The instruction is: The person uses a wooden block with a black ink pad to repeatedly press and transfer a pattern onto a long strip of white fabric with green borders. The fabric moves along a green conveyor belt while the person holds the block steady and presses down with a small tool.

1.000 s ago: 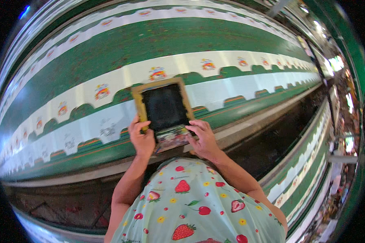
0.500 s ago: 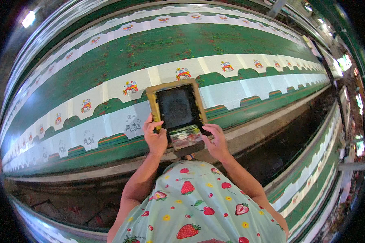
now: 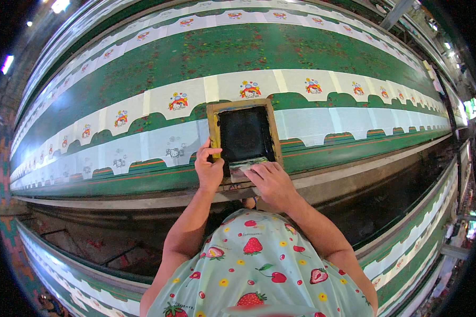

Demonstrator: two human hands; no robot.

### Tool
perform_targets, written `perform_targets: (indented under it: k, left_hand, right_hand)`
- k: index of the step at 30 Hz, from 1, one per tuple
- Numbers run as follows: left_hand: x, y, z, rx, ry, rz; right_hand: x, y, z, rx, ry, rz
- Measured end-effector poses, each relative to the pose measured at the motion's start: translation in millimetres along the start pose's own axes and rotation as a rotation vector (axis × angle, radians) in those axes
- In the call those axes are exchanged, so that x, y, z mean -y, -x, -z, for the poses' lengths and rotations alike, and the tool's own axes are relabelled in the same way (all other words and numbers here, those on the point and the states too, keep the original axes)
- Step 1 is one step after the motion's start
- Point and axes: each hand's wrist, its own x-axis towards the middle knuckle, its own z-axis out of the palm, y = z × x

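The frame (image 3: 274,129) is over the near edge of the green desk (image 3: 211,50), in front of the person, tilted slightly, with its top edge close to the row of color prints (image 3: 177,101); whether it rests on the desk or is held just above it, I cannot tell. The left hand (image 3: 209,171) has its fingers clamped on the left rail. The right hand (image 3: 272,182) lies over the squeegee (image 3: 238,173) at the near end, fingers close together; whether they are closed on it is unclear. The frame looks wooden, so probably light and stiff, best held by its side rails; the dark mesh (image 3: 247,133) inside is likely thin, easily dented or torn, and the paint-smeared squeegee may be slippery. Pale sheets (image 3: 312,127) line the near edge on both sides of the frame, flat and probably easy to smudge or shift. The right hand and squeegee cover the near end of the mesh, and the desk's ledge (image 3: 143,201) runs just below, along a dark aisle (image 3: 402,182).
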Motion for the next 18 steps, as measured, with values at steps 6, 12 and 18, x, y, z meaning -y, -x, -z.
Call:
perform_targets:
  k: [6,12,18]
  left_hand:
    - [-8,1,2,0.021,-0.068,0.006]
    - [-2,-9,6,0.023,0.033,0.106]
    - [-10,-25,19,0.103,0.037,0.299]
  right_hand:
    - [-19,-41,-1,0.155,0.023,0.020]
    - [-61,-75,8,0.243,-0.081,-0.069]
    - [-79,-91,9,0.342,-0.179,-0.157]
